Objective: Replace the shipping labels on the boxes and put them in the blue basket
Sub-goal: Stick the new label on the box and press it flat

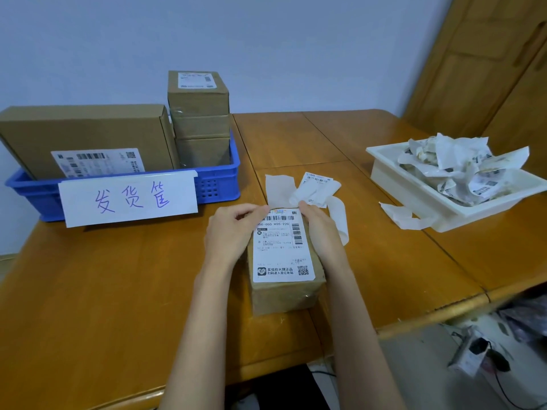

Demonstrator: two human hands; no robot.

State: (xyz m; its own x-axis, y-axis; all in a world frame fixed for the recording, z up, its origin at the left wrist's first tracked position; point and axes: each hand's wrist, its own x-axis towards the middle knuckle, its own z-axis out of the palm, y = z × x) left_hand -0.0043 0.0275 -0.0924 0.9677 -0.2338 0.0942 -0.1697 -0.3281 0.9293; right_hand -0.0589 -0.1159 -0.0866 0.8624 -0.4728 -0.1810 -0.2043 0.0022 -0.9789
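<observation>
A small brown cardboard box [284,294] lies on the wooden table [118,276] in front of me, a white shipping label [281,250] on its top face. My left hand [231,232] pinches the label's far left corner. My right hand [321,229] grips the box's far right edge beside the label. The blue basket [219,182] stands at the back left with a handwritten paper sign on its front. It holds a large flat labelled box [88,137] and a stack of smaller boxes [199,113].
Loose label backing strips and a spare label [316,189] lie just beyond the box. A white tray [414,190] full of crumpled old labels sits at the right, a torn paper scrap beside it. The table's front edge drops off at the lower right.
</observation>
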